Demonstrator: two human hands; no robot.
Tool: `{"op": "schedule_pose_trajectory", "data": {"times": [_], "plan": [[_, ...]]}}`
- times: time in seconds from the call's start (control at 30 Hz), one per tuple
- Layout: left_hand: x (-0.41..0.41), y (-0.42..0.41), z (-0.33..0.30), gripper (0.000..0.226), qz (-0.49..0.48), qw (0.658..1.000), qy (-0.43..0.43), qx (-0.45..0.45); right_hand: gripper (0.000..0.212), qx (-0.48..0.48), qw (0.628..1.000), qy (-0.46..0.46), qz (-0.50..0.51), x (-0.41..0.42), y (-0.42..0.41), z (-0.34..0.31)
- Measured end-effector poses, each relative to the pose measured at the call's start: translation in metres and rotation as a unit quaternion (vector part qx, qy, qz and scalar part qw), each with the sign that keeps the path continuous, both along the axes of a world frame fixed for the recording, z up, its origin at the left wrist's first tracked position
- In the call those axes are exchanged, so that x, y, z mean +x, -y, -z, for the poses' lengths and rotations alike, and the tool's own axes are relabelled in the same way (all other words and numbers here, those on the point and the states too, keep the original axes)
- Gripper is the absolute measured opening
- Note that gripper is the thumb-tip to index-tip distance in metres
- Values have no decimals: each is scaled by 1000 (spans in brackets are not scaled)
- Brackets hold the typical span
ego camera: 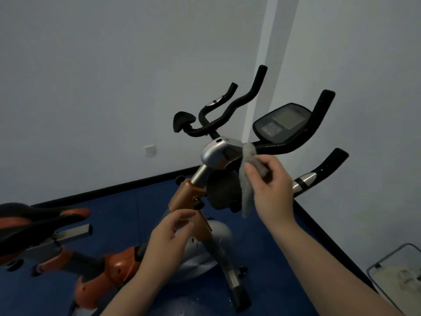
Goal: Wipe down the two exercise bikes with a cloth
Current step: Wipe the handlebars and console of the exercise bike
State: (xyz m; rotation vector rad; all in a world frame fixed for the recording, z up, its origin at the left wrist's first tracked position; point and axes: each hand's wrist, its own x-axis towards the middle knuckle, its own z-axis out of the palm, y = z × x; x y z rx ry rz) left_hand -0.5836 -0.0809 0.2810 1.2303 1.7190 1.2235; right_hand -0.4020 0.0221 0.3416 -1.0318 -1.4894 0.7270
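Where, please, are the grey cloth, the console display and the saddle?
grey cloth (247, 190): head view, its hanging strip.
console display (281, 124): head view, middle of its face.
saddle (34, 215): head view, its black top.

One head-worn wide-angle view looks forward and down from just above and behind the bike (211, 176). The handlebars (227, 108) and console (282, 122) sit close at mid-frame, with both forearms reaching in from the near edge. Beyond lies the blue floor (127, 208) and a far room corner (266, 65); straight lines bow toward the frame edges.
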Motion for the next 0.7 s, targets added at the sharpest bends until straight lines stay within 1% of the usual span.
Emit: {"op": "schedule_pose_trajectory", "data": {"times": [0.07, 0.1, 0.17, 0.2, 0.27, 0.33, 0.43, 0.5, 0.53, 0.63, 0.67, 0.7], "plan": [[-4, -18, -5, 25, -10, 1000, 10, 16, 14, -13, 996, 83, -29, -16, -18, 5], [-5, -26, -5, 26, -15, 999, 18, 26, 18, -19, 987, 153, -42, -21, -26, 12], [-6, -38, -5, 27, -17, 999, 36, 33, 24, -17, 953, 299, -52, -25, -31, 27], [-7, -42, -2, 26, -11, 999, 42, 30, 25, 1, 939, 341, -49, -24, -32, 34], [-11, -52, 4, 25, 1, 998, 51, 24, 28, 49, 926, 372, -29, -21, -33, 40], [-15, -66, 9, 25, -2, 997, 74, 28, 29, 78, 915, 397, 3, -25, -34, 41], [-18, -89, 9, 24, -11, 993, 109, 45, 27, 98, 869, 477, 85, -44, -30, 43], [-18, -102, 9, 23, 4, 990, 129, 49, 28, 96, 840, 516, 135, -57, -22, 46], [-18, -108, 9, 23, 19, 990, 133, 46, 27, 96, 831, 527, 146, -62, -17, 49], [-20, -119, 8, 24, 82, 985, 142, 53, 21, 107, 809, 566, 115, -73, 0, 56], [-23, -121, 7, 24, 106, 982, 148, 57, 21, 101, 806, 576, 95, -75, 4, 55], [-26, -123, 6, 25, 131, 978, 151, 62, 19, 85, 811, 574, 81, -74, 4, 53]]}}
